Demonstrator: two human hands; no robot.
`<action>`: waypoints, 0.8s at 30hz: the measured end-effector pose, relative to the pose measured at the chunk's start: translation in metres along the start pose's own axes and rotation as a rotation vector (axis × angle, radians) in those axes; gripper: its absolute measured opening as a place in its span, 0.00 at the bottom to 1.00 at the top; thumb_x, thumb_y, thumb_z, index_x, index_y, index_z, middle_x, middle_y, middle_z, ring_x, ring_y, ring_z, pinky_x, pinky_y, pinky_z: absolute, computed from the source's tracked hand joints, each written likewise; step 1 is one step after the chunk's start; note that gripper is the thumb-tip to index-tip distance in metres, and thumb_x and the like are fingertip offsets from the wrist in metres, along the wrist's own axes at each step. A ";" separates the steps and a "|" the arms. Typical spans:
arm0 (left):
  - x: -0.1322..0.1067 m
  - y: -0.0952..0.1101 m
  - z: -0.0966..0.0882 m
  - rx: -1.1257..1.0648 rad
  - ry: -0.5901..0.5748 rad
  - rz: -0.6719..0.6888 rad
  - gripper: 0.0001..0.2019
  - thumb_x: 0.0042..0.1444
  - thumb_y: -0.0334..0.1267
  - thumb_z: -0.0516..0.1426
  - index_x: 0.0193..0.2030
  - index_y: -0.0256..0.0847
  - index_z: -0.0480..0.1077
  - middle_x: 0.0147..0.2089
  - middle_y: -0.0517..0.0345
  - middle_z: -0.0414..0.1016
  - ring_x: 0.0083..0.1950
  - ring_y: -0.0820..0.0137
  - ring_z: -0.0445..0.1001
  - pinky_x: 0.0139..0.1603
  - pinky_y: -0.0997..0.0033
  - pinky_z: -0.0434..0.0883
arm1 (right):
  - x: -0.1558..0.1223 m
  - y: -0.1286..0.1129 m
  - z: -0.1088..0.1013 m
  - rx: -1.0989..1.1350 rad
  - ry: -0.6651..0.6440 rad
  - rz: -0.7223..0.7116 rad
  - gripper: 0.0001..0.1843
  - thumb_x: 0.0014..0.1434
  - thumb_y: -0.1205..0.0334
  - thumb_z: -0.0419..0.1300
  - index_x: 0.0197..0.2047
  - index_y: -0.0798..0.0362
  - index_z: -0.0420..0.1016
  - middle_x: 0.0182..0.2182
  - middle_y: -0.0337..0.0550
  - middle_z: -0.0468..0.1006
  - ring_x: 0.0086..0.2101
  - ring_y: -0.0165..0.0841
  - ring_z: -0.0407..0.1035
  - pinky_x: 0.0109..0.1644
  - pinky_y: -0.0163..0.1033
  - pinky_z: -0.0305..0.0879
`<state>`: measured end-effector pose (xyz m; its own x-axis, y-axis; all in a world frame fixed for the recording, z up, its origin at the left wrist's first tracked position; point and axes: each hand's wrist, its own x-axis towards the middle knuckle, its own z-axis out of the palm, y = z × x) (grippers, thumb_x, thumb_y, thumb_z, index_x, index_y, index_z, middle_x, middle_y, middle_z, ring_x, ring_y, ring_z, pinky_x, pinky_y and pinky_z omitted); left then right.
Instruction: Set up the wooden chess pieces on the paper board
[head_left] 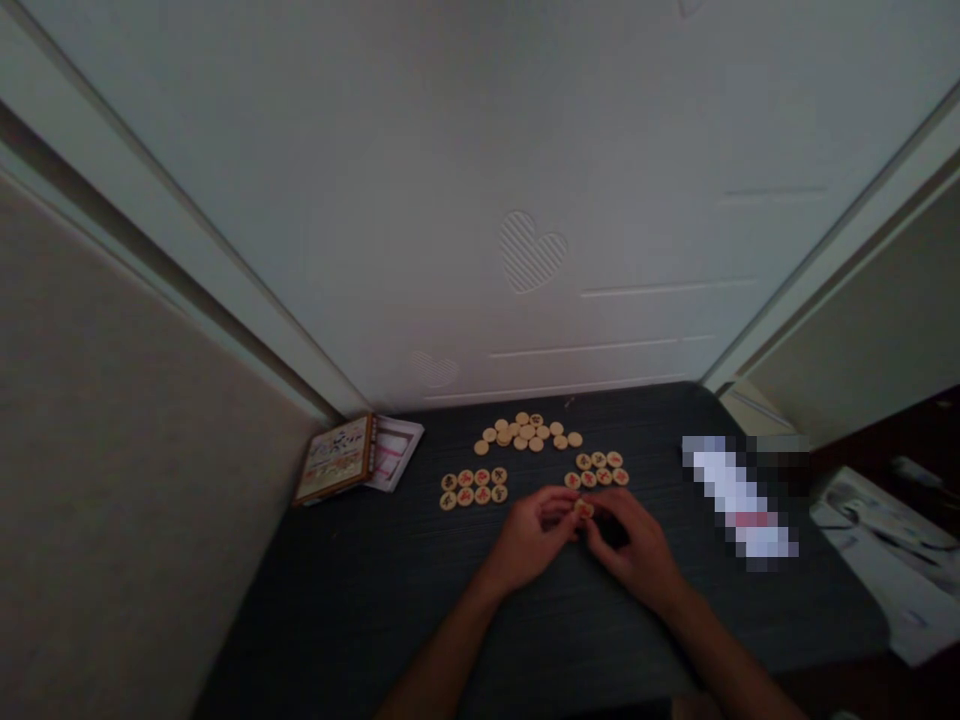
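Observation:
A small round wooden Chinese chess piece (583, 510) with a red character faces up between the fingertips of both hands. My left hand (529, 537) is closed on it from the left, thumb and fingers pinched. From the right, my right hand (632, 543) also grips it. Just beyond the hands lie two short rows of face-up pieces (589, 480) with red and dark characters. To the left, more face-up pieces (466, 496) form two neat rows. Farther back is a loose heap of pieces (527, 432), most showing blank sides, some overlapping.
The dark table (360, 600) meets a white panel (420, 200) with a heart relief. At its left back corner lie a flat printed box (334, 462) and papers (397, 450). A pixelated whitish item (739, 500) lies at the right. White objects (889, 560) stand beyond the right edge.

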<state>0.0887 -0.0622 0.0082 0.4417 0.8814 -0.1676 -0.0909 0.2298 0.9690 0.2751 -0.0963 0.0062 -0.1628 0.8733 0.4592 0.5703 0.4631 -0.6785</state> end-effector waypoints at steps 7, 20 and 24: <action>0.001 0.000 0.003 0.014 0.056 0.052 0.18 0.56 0.49 0.66 0.47 0.39 0.72 0.43 0.49 0.82 0.44 0.63 0.81 0.40 0.65 0.80 | -0.002 0.004 0.002 0.015 0.007 -0.003 0.16 0.64 0.62 0.59 0.56 0.45 0.74 0.45 0.46 0.82 0.44 0.39 0.77 0.47 0.45 0.78; 0.033 0.028 -0.004 0.879 0.405 0.316 0.07 0.66 0.35 0.56 0.46 0.43 0.75 0.44 0.53 0.81 0.46 0.63 0.80 0.51 0.61 0.75 | -0.002 0.005 -0.001 -0.016 0.100 0.020 0.13 0.66 0.64 0.56 0.51 0.46 0.77 0.44 0.45 0.82 0.44 0.40 0.78 0.50 0.47 0.77; 0.046 0.026 -0.003 0.938 0.358 0.280 0.05 0.64 0.33 0.58 0.42 0.42 0.76 0.39 0.55 0.82 0.42 0.64 0.80 0.46 0.64 0.74 | -0.002 0.005 -0.001 -0.018 0.115 0.012 0.14 0.66 0.65 0.55 0.51 0.46 0.77 0.43 0.45 0.82 0.44 0.40 0.78 0.50 0.47 0.76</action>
<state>0.1041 -0.0144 0.0248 0.2077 0.9596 0.1896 0.6483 -0.2802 0.7079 0.2794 -0.0957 0.0024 -0.0631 0.8552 0.5144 0.5858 0.4490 -0.6747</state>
